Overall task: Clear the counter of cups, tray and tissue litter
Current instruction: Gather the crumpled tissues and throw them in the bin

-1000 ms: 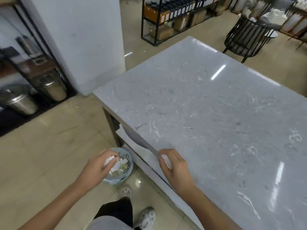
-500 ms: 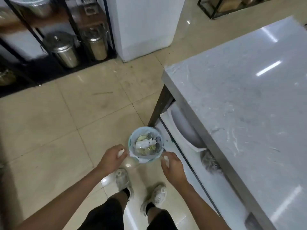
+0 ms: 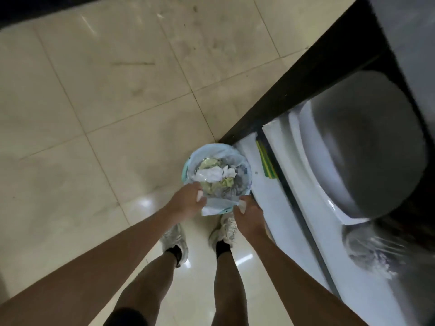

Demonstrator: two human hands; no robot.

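Note:
A small round bin [image 3: 191, 170] with a pale blue liner stands on the floor by the counter's dark leg [image 3: 306, 74]. Crumpled white tissue [image 3: 211, 173] and greenish scraps lie inside it. My left hand [image 3: 186, 203] is at the bin's near rim, fingers closed around a small white tissue piece [image 3: 199, 196]. At the rim's right side, my right hand [image 3: 249, 217] is closed on another white tissue bit [image 3: 242, 206]. A white tray [image 3: 313, 165] with a grey inside lies on the shelf under the counter.
The grey counter top [image 3: 414, 29] shows only at the upper right. A green and yellow sponge [image 3: 267, 161] lies on the white lower shelf [image 3: 275, 208], with a crinkled clear plastic bag [image 3: 372, 252] further right. My shoes stand just behind the bin on beige floor tiles [image 3: 94, 102].
My view has dropped from the counter top straight down onto the bin. Both hands, still closed on white bits, have come down to the bin's near rim.

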